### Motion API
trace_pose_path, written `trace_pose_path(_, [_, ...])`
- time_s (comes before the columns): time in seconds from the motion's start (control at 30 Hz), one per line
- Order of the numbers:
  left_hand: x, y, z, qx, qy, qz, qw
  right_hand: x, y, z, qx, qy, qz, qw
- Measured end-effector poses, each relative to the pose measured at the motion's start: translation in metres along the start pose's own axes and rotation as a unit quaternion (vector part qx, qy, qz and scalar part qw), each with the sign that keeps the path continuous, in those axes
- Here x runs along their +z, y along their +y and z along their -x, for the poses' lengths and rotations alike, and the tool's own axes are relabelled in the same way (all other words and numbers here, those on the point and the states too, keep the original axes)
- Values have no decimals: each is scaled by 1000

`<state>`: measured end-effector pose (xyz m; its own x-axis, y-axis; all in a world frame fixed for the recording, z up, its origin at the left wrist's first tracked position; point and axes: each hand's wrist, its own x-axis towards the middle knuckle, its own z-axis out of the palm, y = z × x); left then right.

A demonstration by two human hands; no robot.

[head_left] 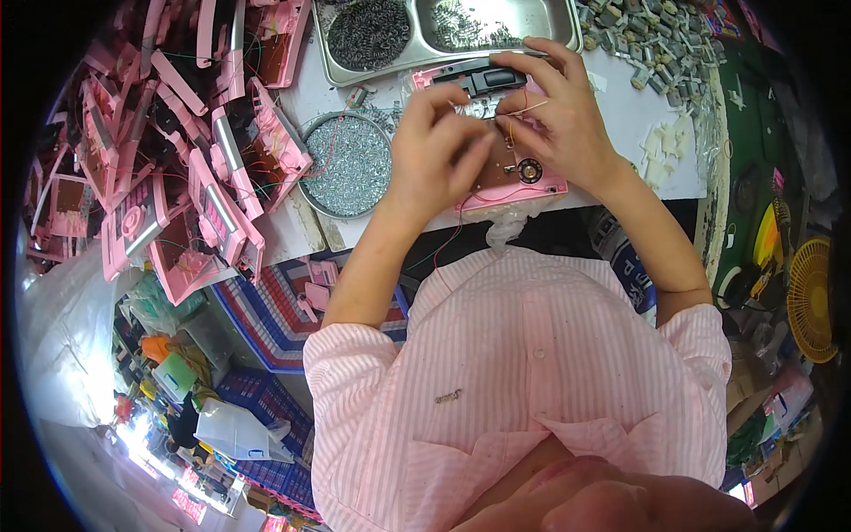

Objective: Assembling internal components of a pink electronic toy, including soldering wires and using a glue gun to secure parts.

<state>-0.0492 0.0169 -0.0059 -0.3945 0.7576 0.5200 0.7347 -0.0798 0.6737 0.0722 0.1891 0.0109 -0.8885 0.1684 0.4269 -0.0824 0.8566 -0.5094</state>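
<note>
A pink plastic casing (510,191) lies on the work table in front of me, with a brown inner panel, a black mechanism (483,80) at its far end and a round dark wheel (529,171) near its right corner. Over its left side, my left hand (434,152) is closed with curled fingers, slightly blurred; whatever they pinch is hidden. My right hand (567,120) reaches over the right side and grips a thin pale stick (530,108) between thumb and fingers. Fine wires run out of the casing. A round dish (347,166) of small metal parts stands left of my left hand.
Many pink casings (213,191) with trailing wires are piled on the left. A metal tray (424,60) with dark and silvery springs stands at the back. Grey motor-like parts (643,40) and white plastic pieces (665,146) lie right. A yellow fan (811,300) is far right.
</note>
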Motion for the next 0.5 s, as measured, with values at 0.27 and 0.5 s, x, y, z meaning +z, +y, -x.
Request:
trace_pose_path(0.27, [2,19,6,-68,180,-213,958,-23,5,12,55,-24,-45,997])
trace_pose_path(0.5, [11,31,-31,-185,-149,128,963,-34,9,12,35,10,-139,990])
